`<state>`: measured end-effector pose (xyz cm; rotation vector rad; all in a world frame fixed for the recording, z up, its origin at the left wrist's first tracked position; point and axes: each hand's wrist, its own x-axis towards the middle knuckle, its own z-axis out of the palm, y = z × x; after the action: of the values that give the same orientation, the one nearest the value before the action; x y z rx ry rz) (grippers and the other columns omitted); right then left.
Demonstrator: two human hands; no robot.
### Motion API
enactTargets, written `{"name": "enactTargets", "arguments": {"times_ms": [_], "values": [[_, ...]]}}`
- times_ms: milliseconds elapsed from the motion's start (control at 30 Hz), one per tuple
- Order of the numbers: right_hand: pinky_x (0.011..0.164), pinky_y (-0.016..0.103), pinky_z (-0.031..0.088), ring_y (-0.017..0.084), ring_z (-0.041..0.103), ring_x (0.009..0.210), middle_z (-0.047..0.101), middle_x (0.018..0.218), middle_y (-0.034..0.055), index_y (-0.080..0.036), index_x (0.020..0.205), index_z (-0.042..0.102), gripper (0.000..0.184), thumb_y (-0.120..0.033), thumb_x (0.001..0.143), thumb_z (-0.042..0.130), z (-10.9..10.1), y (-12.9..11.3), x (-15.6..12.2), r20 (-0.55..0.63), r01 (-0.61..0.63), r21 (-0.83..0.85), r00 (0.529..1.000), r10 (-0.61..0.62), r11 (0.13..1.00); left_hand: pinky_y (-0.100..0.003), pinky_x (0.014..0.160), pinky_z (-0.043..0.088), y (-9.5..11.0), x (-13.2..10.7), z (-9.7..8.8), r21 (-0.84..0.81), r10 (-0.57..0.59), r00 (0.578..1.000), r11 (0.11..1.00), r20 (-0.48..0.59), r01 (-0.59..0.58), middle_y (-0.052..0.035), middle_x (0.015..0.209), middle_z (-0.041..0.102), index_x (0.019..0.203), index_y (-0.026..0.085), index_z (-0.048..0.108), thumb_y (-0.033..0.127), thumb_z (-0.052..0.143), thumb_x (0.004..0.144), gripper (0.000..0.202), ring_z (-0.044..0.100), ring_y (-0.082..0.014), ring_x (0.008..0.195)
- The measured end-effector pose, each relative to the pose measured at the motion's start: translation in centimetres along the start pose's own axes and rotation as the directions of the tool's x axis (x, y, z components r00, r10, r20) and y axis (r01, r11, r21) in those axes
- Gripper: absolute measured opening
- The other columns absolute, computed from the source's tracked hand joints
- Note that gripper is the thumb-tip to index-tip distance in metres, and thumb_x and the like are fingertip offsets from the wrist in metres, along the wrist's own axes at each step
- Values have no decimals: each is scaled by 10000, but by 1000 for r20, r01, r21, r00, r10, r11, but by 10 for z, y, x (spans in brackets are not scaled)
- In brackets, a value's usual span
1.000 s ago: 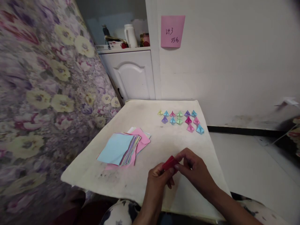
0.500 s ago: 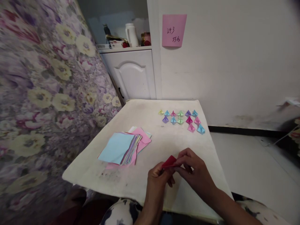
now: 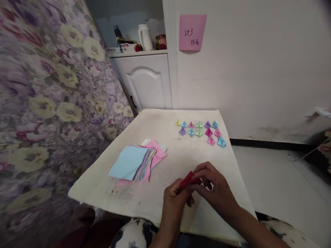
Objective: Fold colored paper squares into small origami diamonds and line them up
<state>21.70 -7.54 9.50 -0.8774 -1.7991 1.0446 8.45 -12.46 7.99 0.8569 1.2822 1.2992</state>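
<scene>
A small folded piece of red paper [image 3: 188, 178] is held just above the cloth-covered table [image 3: 155, 206]. My left hand [image 3: 175, 193] pinches its left and lower edge between thumb and fingers. My right hand [image 3: 211, 179] grips the right side, its thumb and fingertips closed on a fold; part of the paper is hidden behind these fingers. Beyond my hands, several small folded paper shapes [image 3: 199, 132] in yellow, blue, pink, green and purple lie in rows. On the left is a stack of square coloured paper [image 3: 128, 162] with a light blue sheet on top.
A white wall with a pink note [image 3: 192, 32] stands behind the table. At the back left are a white cabinet [image 3: 147, 81] and a shelf holding a white jug [image 3: 145, 37]. A floral curtain [image 3: 57, 103] hangs along the left side.
The right side of the red paper now shows a flap standing out near my right fingers. My right fingertips have shifted slightly on it; my left hand keeps its hold.
</scene>
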Motion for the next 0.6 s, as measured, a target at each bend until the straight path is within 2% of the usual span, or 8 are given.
{"name": "enactTargets", "arguments": {"times_ms": [200, 300, 433, 600], "values": [[497, 222, 360, 93, 431, 552, 543, 797, -6, -201, 734, 627, 62, -149, 765, 613, 0, 4, 3, 8, -136, -8, 991, 136, 991, -206, 436, 346, -4, 0, 1, -45, -73, 997, 996, 17, 74, 25, 464, 530, 744, 126, 654, 326, 654, 736, 200, 461, -100, 431], [490, 218, 359, 90, 415, 538, 542, 804, -5, -200, 734, 623, 60, -148, 762, 612, 1, 4, 3, -9, -132, -35, 991, 132, 991, -204, 434, 350, -3, -1, 3, -95, -102, 995, 990, 9, 102, 17, 481, 552, 708, 132, 641, 312, 646, 734, 182, 468, -97, 426], [536, 230, 411, 107, 489, 610, 543, 885, 24, -208, 745, 640, 101, -122, 762, 591, 2, 6, -2, -25, 17, -150, 999, -21, 988, -200, 437, 349, -3, -2, 2, -160, -102, 994, 982, 24, 105, 19, 508, 555, 733, 136, 647, 300, 634, 743, 164, 470, -93, 439], [588, 268, 461, 136, 545, 679, 545, 944, 52, -239, 846, 661, 185, -112, 794, 536, 2, 14, -8, -8, 216, -283, 974, -227, 935, -202, 453, 349, 1, -2, 0, -203, -78, 997, 976, 25, 81, 5, 502, 562, 703, 129, 645, 249, 598, 759, 141, 467, -96, 451]]}}
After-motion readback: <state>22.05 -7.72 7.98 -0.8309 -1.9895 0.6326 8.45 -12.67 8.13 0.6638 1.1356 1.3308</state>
